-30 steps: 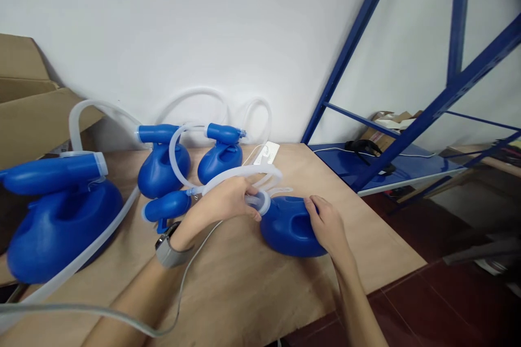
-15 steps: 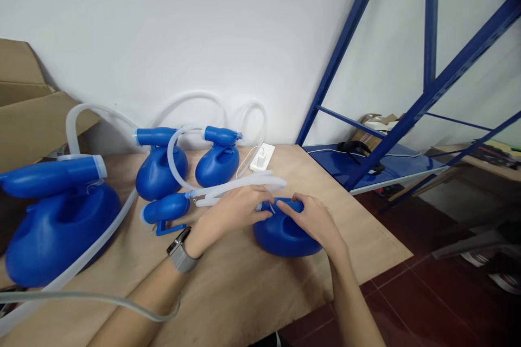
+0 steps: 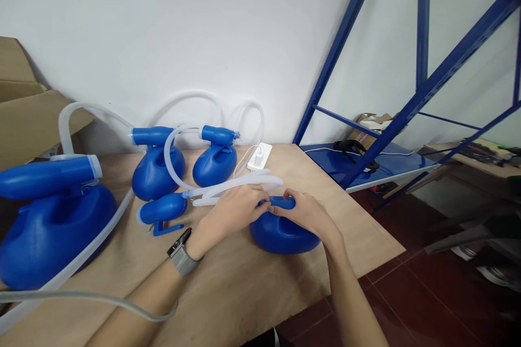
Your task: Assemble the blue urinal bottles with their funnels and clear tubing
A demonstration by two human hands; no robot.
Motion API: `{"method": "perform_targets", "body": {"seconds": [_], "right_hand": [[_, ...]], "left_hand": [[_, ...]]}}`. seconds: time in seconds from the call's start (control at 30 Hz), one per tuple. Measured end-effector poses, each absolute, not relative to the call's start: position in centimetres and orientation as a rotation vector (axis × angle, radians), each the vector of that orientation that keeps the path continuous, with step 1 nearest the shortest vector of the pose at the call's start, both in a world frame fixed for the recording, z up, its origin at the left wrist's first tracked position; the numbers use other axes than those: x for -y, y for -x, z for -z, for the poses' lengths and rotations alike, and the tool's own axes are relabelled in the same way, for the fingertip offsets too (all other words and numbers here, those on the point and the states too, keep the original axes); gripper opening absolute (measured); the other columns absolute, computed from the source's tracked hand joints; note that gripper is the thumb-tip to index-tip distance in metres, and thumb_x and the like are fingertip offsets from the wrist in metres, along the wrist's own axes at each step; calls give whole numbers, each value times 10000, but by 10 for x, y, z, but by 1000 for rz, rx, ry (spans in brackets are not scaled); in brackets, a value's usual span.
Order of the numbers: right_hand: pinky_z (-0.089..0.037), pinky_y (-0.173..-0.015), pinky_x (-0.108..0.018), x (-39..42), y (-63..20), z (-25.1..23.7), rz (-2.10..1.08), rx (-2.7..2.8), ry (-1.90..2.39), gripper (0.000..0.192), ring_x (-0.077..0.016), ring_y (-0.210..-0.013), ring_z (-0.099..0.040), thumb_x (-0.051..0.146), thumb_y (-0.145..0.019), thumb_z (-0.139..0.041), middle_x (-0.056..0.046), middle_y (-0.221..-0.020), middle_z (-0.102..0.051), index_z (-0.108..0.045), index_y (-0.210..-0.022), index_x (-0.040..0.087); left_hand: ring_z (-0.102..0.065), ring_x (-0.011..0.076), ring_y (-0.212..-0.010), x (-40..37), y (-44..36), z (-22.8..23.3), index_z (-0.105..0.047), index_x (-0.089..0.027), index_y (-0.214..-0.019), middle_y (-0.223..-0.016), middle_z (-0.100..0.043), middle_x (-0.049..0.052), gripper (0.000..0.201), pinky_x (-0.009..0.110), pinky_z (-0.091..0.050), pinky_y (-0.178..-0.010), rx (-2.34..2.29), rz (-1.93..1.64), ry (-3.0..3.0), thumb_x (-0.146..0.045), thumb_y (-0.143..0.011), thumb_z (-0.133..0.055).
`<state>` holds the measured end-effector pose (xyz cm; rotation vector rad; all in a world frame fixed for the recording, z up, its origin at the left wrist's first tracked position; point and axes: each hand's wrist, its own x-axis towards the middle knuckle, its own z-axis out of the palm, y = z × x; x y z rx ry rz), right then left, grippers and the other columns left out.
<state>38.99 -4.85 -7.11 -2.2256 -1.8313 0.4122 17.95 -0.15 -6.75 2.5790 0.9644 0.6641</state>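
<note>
A round-bodied blue plastic urinal bottle (image 3: 285,236) sits on the wooden table in front of me. My left hand (image 3: 244,203) is closed on the neck at its left end, which the fingers mostly hide. From the other side, my right hand (image 3: 307,210) grips the top of the bottle, its thumb reaching across close to the left fingertips. Just left of my hands lies a loose blue spout piece (image 3: 165,209) with a handle. A translucent hose (image 3: 220,190) runs from that piece and passes behind my left hand.
More blue urinal bottles with hoses stand at left: a large near one (image 3: 61,233), and two smaller-looking ones (image 3: 157,171) by the wall. A white power strip (image 3: 259,157) lies behind. Cardboard box (image 3: 36,119) at far left; blue metal rack (image 3: 345,49) at right.
My right thumb and left fingertips have come closer together at the bottle's neck. A thin pale cord visible there before is now hidden. The whole view has shifted slightly.
</note>
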Motion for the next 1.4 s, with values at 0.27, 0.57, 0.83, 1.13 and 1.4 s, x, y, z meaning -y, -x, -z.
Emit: {"method": "perform_targets", "body": {"seconds": [0.27, 0.57, 0.83, 1.13, 1.4], "right_hand": [[-429, -702, -332, 48, -388, 68, -451, 1814, 2275, 595, -326, -953, -713, 793, -755, -652, -97, -1011, -781, -686, -970, 238], [-410, -677, -330, 51, -386, 69, -397, 1817, 2258, 576, -336, -929, -722, 774, -775, -651, -104, -963, -785, -696, -954, 228], [-396, -638, -322, 54, -382, 73, -375, 1794, 2223, 558, -315, -856, -727, 776, -792, -635, -106, -887, -785, -701, -818, 222], [-361, -597, -310, 52, -380, 74, -387, 1783, 2258, 571, -293, -779, -702, 799, -780, -613, -81, -782, -749, -676, -776, 232], [-416, -643, -336, 53, -379, 70, -454, 1790, 2248, 636, -340, -862, -730, 870, -711, -627, -87, -831, -780, -705, -790, 244]], "left_hand": [[-687, 236, -887, 3, -192, 81, -685, -224, -984, -980, -752, 40, 185, 345, -497, -778, -1081, -793, -2427, -136, -903, -544], [-594, 218, -871, 12, -195, 85, -530, -223, -964, -950, -637, 40, 174, 373, -462, -801, -1063, -935, -2376, -109, -920, -405], [-581, 218, -846, 8, -190, 77, -494, -230, -931, -900, -613, 26, 184, 363, -455, -790, -1049, -854, -2369, -82, -833, -444], [-601, 207, -850, 1, -192, 86, -544, -236, -907, -906, -648, 4, 152, 334, -438, -736, -1023, -831, -2324, -112, -821, -527], [-590, 193, -799, 2, -195, 85, -539, -224, -852, -842, -614, 3, 161, 338, -478, -760, -1048, -899, -2216, -74, -808, -499]]}}
